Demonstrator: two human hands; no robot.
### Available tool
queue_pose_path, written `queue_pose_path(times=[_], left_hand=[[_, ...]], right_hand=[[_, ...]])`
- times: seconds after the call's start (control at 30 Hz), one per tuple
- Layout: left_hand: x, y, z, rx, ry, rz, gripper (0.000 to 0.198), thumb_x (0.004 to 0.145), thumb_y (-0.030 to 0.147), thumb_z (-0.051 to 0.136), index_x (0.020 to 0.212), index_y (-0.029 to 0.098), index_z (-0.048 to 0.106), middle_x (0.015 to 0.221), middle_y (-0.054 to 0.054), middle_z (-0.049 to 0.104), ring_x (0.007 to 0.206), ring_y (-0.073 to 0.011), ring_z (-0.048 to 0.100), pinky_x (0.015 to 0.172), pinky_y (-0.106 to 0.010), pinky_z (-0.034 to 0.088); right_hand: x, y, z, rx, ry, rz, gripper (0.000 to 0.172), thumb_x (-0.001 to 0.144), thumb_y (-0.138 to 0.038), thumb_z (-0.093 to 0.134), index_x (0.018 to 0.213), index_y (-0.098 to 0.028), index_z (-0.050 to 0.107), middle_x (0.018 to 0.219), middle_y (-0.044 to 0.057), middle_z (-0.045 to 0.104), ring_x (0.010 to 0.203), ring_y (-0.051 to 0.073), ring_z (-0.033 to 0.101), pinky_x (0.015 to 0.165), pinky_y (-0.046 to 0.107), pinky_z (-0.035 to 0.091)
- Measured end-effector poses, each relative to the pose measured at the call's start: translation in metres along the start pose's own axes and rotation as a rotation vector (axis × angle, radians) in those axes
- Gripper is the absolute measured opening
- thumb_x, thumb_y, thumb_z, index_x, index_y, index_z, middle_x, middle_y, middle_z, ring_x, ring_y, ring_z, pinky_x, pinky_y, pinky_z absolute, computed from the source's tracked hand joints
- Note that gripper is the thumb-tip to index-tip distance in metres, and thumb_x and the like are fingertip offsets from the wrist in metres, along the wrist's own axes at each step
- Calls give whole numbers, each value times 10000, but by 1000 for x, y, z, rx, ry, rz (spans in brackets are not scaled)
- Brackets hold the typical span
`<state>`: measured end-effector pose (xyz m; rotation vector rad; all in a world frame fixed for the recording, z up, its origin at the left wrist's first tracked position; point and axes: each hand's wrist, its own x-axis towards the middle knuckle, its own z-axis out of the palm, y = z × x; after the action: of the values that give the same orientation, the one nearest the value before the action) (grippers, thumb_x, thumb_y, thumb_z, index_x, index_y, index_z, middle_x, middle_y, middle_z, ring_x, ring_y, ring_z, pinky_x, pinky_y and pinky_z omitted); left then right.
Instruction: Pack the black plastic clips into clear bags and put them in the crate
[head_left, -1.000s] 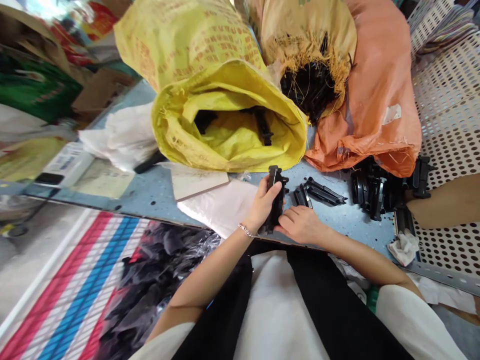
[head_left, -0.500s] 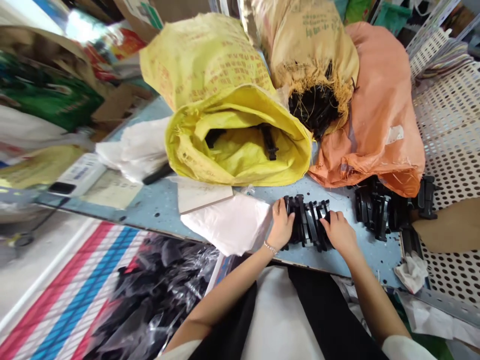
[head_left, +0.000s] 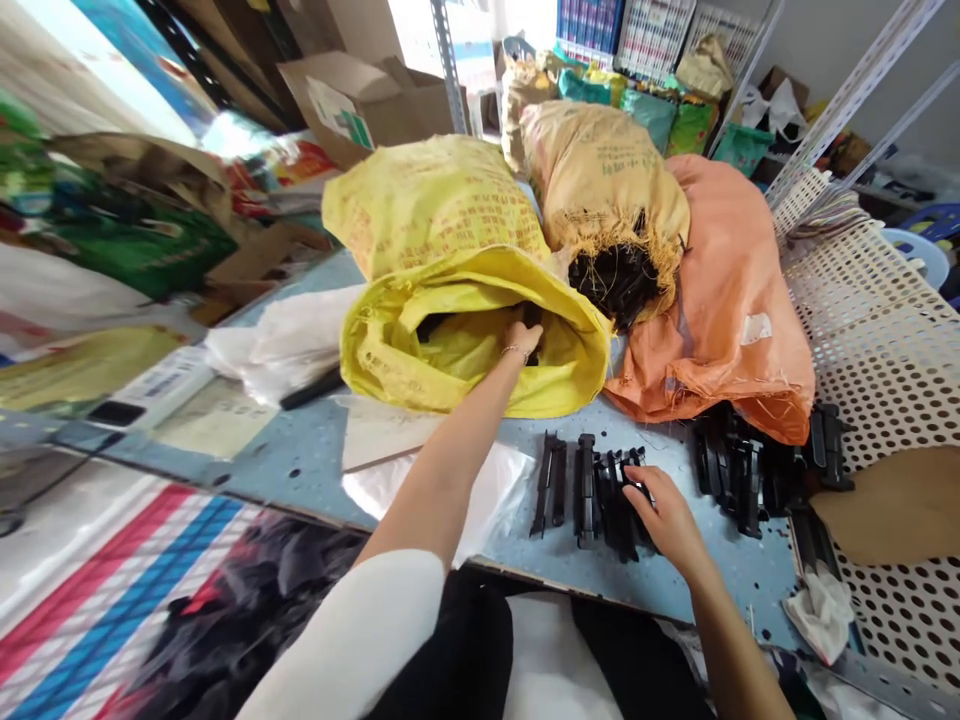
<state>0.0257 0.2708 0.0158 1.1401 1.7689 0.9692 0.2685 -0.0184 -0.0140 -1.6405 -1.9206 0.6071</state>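
My left hand [head_left: 523, 340], with a bracelet at the wrist, reaches into the open mouth of a yellow woven sack [head_left: 375, 360]. Its fingers are closed around a black plastic part [head_left: 531, 318], partly hidden by the hand and the sack's shade. On the table, a short row of narrow black plastic parts [head_left: 587, 490] stands side by side, with a gap near its left end. At the row's right end rests my right hand [head_left: 664, 510], thumb and fingers apart, touching the parts without a visible grip.
A tan sack [head_left: 600, 150] full of black parts and an orange sack [head_left: 739, 270] lie behind. More black parts [head_left: 750, 480] are heaped at the right by a perforated white panel [head_left: 877, 330]. White plastic bags [head_left: 487, 490] and a flat board [head_left: 382, 430] lie left on the table [head_left: 322, 470].
My left hand has left the row of black parts and moved up into the yellow sack. The row has loosened at its left end. My right hand stays at its right end, fingers looser.
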Motion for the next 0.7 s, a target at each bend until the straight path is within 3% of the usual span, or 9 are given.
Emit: queue_pose_path(times=[0.07, 0.13, 0.23, 0.3, 0.37, 0.47, 0.53, 0.7], left_hand=[[-30, -12, -8, -54, -55, 29, 335, 818, 239, 655, 1112, 106, 567, 967, -141, 695, 920, -277, 698, 814, -382, 552], [-74, -30, -21, -152, -204, 72, 418, 835, 252, 639, 1216, 140, 509, 947, -85, 691, 779, -208, 699, 735, -348, 572], [-154, -57, -49, -310, -516, 187, 714, 798, 328, 733, 1419, 202, 402, 1075, -83, 683, 822, -201, 692, 788, -370, 580], [-200, -70, -67, -331, -637, 217, 861, 786, 391, 772, 1519, 251, 341, 1230, -102, 643, 907, -219, 674, 846, -381, 569], [-233, -81, -79, -365, -707, 142, 845, 852, 475, 706, 1568, 294, 298, 1278, -95, 625, 900, -220, 656, 814, -372, 567], [-256, -96, -83, -517, -745, -104, 732, 940, 564, 558, 1579, 317, 299, 1120, -73, 680, 810, -201, 641, 701, -338, 551], [-261, -104, -78, -620, -716, -221, 725, 934, 553, 583, 1569, 315, 328, 1028, -58, 695, 796, -190, 638, 696, -321, 542], [-262, -109, -63, -756, -536, -135, 712, 883, 439, 701, 1522, 364, 394, 1172, -34, 674, 965, -190, 644, 857, -328, 556]], right_hand=[[7, -8, -3, 24, 13, -62, 292, 1024, -385, 480, 1207, -218, 633, 1100, 105, 698, 1033, 247, 664, 917, 423, 555], [21, -18, -9, 9, 46, -136, 301, 1035, -370, 459, 1256, -223, 601, 1087, 103, 692, 1014, 241, 665, 898, 417, 561], [49, -38, -13, -90, 108, -270, 368, 1039, -394, 444, 1350, -214, 528, 1149, 128, 667, 1046, 259, 649, 907, 437, 551], [66, -51, -11, -195, 127, -380, 407, 1037, -438, 433, 1353, -195, 517, 1197, 151, 644, 1061, 273, 632, 902, 443, 537], [77, -61, -6, -309, 101, -508, 382, 1041, -453, 413, 1259, -183, 572, 1127, 144, 655, 1006, 269, 623, 865, 421, 518], [79, -71, 4, -420, 22, -657, 353, 1050, -440, 399, 1048, -180, 639, 912, 100, 662, 853, 238, 600, 761, 363, 464], [76, -75, 11, -400, -14, -650, 389, 1051, -457, 390, 950, -179, 642, 841, 88, 652, 797, 222, 584, 716, 342, 426], [66, -79, 23, 26, -186, -251, 505, 1070, -524, 247, 906, -194, 593, 797, 34, 634, 714, 171, 569, 664, 289, 409]])
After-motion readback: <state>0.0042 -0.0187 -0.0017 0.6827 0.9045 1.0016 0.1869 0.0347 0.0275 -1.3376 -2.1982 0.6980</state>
